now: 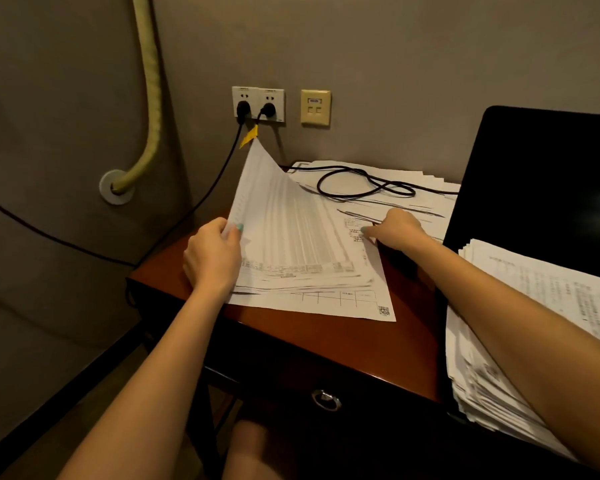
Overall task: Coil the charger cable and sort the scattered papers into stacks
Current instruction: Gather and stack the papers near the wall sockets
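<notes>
Charger cable (364, 183) looped loose on papers (413, 180) at desk's (326, 341) back, left hand (212, 252) pinching a lifted sheaf (291, 230) by its edge, right hand (400, 228) curled onto the same sheaf, grip unclear, second stack (478, 375) at right.

Left grip (213, 252) pinching, right grip (397, 228) curled, arms outstretched

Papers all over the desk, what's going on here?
A person is tidying the wooden desk. The left hand grips a bunch of sheets by the edge, curling one corner up, while the right hand rests on them. The black cable lies loose and uncoiled on papers at the back. Another stack sits on the right.
</notes>
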Demonstrator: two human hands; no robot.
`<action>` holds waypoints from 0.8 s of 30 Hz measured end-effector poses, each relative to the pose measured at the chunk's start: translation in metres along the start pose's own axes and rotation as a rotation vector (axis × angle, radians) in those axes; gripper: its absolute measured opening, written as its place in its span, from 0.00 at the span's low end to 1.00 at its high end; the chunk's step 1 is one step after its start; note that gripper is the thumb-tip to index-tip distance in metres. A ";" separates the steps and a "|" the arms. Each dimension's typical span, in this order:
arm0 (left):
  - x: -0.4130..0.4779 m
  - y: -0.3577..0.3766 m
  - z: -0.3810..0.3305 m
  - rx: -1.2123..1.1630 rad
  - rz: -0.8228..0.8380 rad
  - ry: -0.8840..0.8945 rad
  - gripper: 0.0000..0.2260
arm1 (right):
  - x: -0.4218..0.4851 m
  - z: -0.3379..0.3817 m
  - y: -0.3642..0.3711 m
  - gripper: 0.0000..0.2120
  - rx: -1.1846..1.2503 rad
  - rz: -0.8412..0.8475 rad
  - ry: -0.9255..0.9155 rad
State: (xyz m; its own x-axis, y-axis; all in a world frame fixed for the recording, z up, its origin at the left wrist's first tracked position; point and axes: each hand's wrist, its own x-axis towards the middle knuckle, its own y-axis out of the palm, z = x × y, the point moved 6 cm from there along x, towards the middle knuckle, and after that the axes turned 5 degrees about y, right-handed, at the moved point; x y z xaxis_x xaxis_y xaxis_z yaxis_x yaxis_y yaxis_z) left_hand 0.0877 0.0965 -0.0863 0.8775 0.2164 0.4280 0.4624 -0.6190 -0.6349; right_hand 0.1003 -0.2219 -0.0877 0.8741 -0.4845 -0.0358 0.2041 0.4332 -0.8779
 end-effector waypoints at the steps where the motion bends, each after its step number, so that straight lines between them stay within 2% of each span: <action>1: 0.000 0.001 0.000 0.011 0.002 0.015 0.12 | -0.001 -0.001 0.000 0.22 -0.044 -0.008 0.006; 4: 0.004 0.002 0.003 0.038 0.049 0.056 0.12 | -0.007 0.004 0.005 0.22 -0.093 0.058 -0.006; 10: 0.019 -0.017 0.024 -0.189 0.169 0.028 0.10 | -0.020 0.015 0.010 0.21 -0.024 0.117 0.020; 14: 0.018 -0.030 0.038 -0.210 0.162 -0.007 0.11 | -0.028 0.007 0.010 0.33 -0.077 0.063 0.096; 17: 0.014 -0.038 0.044 -0.255 0.183 -0.017 0.11 | -0.041 0.010 0.004 0.25 -0.047 0.087 0.109; 20: 0.006 -0.041 0.043 -0.306 0.196 0.002 0.11 | -0.056 0.015 -0.004 0.12 0.105 0.142 0.110; 22: 0.002 -0.046 0.043 -0.346 0.185 0.012 0.12 | -0.063 0.018 -0.005 0.11 0.162 0.149 0.107; 24: -0.001 -0.053 0.046 -0.395 0.165 0.023 0.11 | -0.070 0.019 -0.004 0.10 0.114 0.097 0.115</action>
State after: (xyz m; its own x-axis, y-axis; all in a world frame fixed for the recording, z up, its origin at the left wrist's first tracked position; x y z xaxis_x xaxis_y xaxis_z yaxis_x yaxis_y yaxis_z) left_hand 0.0685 0.1633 -0.0826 0.9305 0.0756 0.3584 0.2272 -0.8866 -0.4028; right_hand 0.0467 -0.1753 -0.0725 0.8370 -0.5176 -0.1778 0.1759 0.5621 -0.8082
